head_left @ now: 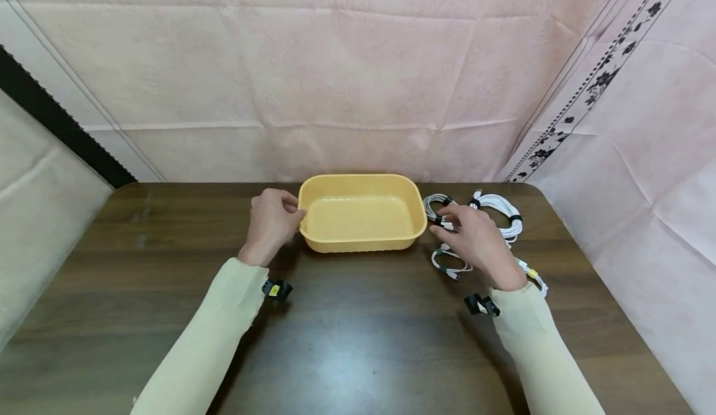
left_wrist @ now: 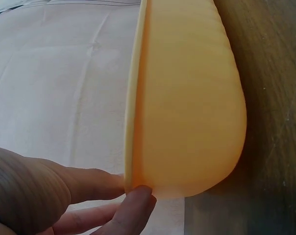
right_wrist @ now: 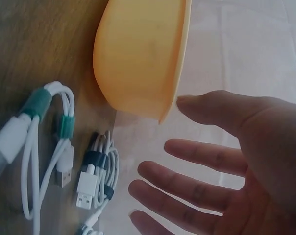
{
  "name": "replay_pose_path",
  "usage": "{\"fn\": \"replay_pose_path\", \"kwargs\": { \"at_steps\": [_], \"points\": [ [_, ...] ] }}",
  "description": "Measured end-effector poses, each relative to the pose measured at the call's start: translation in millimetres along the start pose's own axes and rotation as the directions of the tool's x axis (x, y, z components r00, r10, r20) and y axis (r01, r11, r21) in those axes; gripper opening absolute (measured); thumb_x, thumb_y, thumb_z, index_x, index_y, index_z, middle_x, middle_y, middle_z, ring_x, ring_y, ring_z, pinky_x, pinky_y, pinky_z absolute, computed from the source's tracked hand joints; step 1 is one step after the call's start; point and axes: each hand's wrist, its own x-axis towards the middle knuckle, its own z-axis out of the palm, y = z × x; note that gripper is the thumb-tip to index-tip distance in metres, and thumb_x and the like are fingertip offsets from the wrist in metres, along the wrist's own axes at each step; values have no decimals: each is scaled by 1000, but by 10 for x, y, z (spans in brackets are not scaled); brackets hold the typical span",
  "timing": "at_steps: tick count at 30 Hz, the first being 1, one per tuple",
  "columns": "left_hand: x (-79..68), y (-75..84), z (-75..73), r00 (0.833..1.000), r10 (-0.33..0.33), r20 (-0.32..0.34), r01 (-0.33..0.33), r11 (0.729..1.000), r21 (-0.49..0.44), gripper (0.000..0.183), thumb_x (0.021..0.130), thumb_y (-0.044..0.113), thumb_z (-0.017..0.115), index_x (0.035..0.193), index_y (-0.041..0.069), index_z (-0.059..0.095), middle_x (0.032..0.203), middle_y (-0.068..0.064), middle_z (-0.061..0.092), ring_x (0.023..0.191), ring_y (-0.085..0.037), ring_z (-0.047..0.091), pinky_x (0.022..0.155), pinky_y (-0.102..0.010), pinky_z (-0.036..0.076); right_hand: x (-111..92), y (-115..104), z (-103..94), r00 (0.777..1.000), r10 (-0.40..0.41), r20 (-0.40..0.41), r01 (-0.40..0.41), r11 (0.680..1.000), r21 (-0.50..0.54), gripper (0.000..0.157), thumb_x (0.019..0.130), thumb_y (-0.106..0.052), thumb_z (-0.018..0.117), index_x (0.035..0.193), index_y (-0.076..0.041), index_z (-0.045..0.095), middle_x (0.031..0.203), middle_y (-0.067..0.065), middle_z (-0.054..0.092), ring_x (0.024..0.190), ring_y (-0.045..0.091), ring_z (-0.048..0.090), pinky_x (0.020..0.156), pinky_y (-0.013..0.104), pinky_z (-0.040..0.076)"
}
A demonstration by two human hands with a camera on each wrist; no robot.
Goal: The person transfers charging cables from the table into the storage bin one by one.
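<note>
My left hand pinches the yellow tub's rim, my right hand spread beside it

Nearest me, my pale sleeves (head_left: pixel 207 340) reach in from 7 and 5 o'clock over the brown wood-grain worktop (head_left: pixel 358 353). A small black device (head_left: pixel 276 289) sits at my left wrist; its yellow-green patch is too small for me to read.

Taking the tub as my clock centre, a white cable with a yellow tag (head_left: pixel 531 273) lies at 4 o'clock, partly behind my right forearm; I can't make out any lettering on the tag. Closer to the tub, also towards 4, is a green-wrapped cable (right_wrist: pixel 37 105).

My left hand (head_left: pixel 271 222) is at 9 o'clock, thumb and finger nipping the rim. My right hand (head_left: pixel 475 241) is just past 3, fingers apart, thumb right by the rim; whether it touches, I can't tell.

The yellow tub (head_left: pixel 363 244) stands upright at 12 o'clock from me, near the far edge. At 3 from it lie a dark-tied cable coil (right_wrist: pixel 107 164), its USB plug markings unreadable, and a larger white coil (head_left: pixel 509 207).

Beyond hangs pale pink cloth (head_left: pixel 352 73).
</note>
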Motion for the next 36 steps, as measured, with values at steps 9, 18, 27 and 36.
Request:
{"fn": "replay_pose_path", "kwargs": {
  "at_steps": [9, 18, 27, 36],
  "points": [
    [8, 11, 6, 1000, -9, 0, 9, 1000, 23, 26, 95, 17, 71, 115, 0, 71, 98, -14, 70, 74, -22, 69, 59, -28, 57, 5, 58, -77, 997, 14, 75, -13, 1000, -16, 38, 94, -29, 70, 125, -7, 69, 118, 18, 72, 110, 36, 66, 90, 54, 51],
    [0, 9, 22, 1000, -5, -22, 6, 999, 34, 23, 96, 18, 70, 112, 2, 72, 97, -13, 71, 75, -22, 67, 59, -26, 54, -4, 117, -96, 996, 17, 87, -15, 1000, -23, 33, 92, -25, 71, 121, -9, 70, 115, 18, 73, 110, 37, 66, 91, 54, 49],
    [4, 9, 16, 999, 0, -38, 2, 999, 39, 23, 95, 16, 71, 113, 1, 71, 99, -14, 71, 82, -25, 67, 63, -28, 55, 8, 131, -118, 995, 5, 101, -4, 1000, -7, 32, 90, -19, 72, 120, -9, 71, 117, 19, 72, 111, 38, 65, 93, 54, 49],
    [-5, 16, 19, 1000, -12, -27, 13, 999, 42, 23, 96, 18, 70, 113, 2, 71, 101, -14, 71, 84, -25, 67, 66, -30, 56, 12, 156, -87, 991, -22, 134, 22, 1000, 7, 28, 90, -16, 73, 117, -10, 72, 120, 18, 71, 113, 38, 63, 94, 55, 49]
  ]
}}
